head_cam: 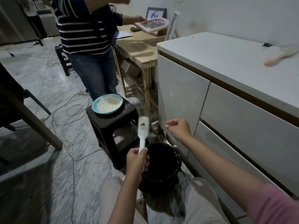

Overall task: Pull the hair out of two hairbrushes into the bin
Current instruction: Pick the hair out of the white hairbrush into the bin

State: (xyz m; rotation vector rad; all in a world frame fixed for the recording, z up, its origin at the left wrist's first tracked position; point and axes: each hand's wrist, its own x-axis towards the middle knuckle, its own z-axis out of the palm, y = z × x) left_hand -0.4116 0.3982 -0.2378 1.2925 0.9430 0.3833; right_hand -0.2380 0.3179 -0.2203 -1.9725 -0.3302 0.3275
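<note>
My left hand (137,160) grips the handle of a white hairbrush (143,128), held upright with a small dark clump of hair among its bristles. The black bin (161,167) stands on the floor between my knees, just right of and below that hand. My right hand (178,128) hovers to the right of the brush head, above the bin, its fingers loosely curled; I cannot tell whether it holds hair. A second, pink hairbrush (281,55) lies blurred on the white cabinet top at the far right.
A dark wicker stool (111,125) with a teal plate of white powder (107,103) stands behind the bin. The white cabinet (210,110) runs along the right. A person in a striped top (84,29) stands at a wooden table (140,46). Cables trail over the floor.
</note>
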